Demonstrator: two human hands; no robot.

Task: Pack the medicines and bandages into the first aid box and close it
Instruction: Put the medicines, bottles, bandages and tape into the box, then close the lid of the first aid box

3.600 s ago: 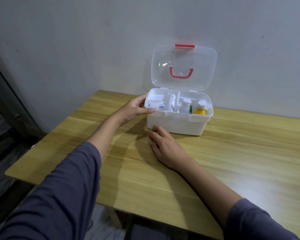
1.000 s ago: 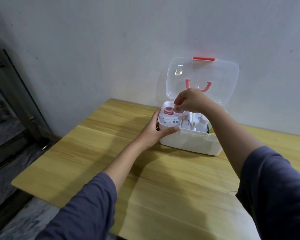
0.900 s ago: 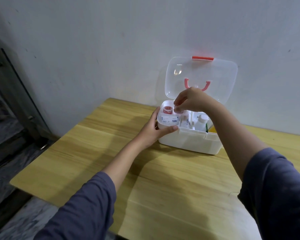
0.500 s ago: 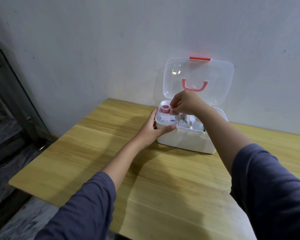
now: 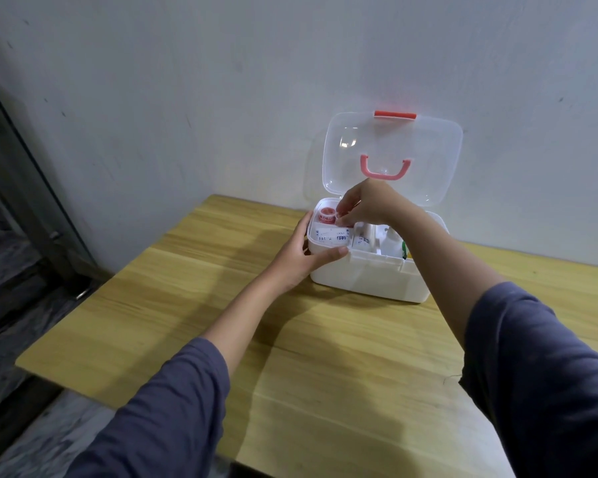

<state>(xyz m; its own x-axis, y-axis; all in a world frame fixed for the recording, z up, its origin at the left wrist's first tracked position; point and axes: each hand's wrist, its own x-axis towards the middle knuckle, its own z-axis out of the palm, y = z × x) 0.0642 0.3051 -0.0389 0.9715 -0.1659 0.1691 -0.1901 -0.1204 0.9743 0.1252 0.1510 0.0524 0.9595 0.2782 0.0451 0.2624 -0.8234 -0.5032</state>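
At two o'clock on the wooden surface (image 5: 194, 305), close against the wall (image 5: 221, 81), sits one white box (image 5: 366, 277), its clear lid (image 5: 428, 160) standing upright with one pink handle (image 5: 385, 169) and one red latch (image 5: 395, 114). One left hand (image 5: 299, 255) cups the box's nine o'clock corner, fingers spread around the wall and thumb lying along the front rim. One right hand (image 5: 366, 205) reaches over the box from four o'clock, its fingers (image 5: 342, 215) curled together at a red tape roll (image 5: 327, 215) in the back-left compartment; whether they actually pinch it I cannot tell. Just in front of the roll lies one white printed packet (image 5: 332, 235). The right forearm covers most of the three o'clock compartments, where white bottles (image 5: 368, 238) and a bit of green show; their number cannot be made out. Two blue sleeves (image 5: 159, 419) fill the bottom.
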